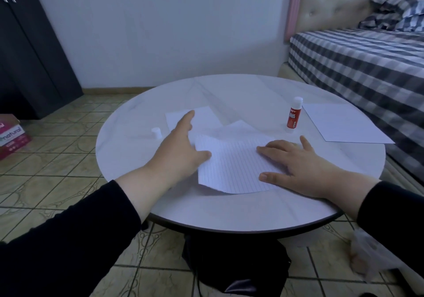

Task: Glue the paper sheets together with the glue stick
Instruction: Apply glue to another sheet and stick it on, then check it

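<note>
A lined paper sheet lies on the round white table, over a plain white sheet. My right hand presses flat on the lined sheet's right side, fingers spread. My left hand pinches the lined sheet's left edge with thumb on top, its index finger stretched out over another small white sheet. The red and white glue stick stands upright at the right, apart from both hands. Its white cap rests at the left.
A large blank sheet lies at the table's right edge beside a bed with checked bedding. A dark cupboard and stacked boxes stand at the left on the tiled floor. A dark bag sits under the table.
</note>
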`<state>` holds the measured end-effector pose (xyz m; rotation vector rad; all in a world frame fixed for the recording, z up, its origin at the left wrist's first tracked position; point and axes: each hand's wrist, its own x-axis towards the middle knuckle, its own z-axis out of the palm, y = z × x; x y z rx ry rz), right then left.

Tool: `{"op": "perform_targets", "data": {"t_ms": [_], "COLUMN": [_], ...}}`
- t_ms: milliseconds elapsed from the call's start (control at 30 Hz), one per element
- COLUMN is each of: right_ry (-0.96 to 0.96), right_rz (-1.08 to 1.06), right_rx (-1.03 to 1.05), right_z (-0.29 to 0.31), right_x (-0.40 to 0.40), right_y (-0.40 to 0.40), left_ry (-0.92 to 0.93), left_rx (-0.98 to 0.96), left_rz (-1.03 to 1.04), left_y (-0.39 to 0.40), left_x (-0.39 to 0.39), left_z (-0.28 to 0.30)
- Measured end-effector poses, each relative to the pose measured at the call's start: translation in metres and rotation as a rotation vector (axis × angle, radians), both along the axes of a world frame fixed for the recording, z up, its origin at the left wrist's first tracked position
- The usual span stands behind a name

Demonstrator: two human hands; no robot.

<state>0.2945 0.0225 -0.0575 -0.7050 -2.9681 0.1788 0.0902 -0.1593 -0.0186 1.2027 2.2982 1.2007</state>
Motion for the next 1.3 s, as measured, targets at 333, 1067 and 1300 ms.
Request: {"op": "perform_targets", "data": {"t_ms": [333,1067,1300], "right_ry": [0.381,0.695,0.667], "right_rz": [0.072,-0.098,-0.119], "right_rx": [0.212,-0.246,-0.251], "right_z": [-0.01,0.098,0.112], "right_x": [-0.002,0.02,0.017], "right_y": [-0.051,-0.051,-0.055], "left_ry": [-0.224,-0.054,-0.035], "left_rx": [0.353,0.258,0.316], "left_rz": [0.135,-0.604,-0.606], "left_y": [0.012,-0.037,-0.039], "left_x": [0.004,0.007,0.022], "left_z": [0.027,0.058,0.064]}}
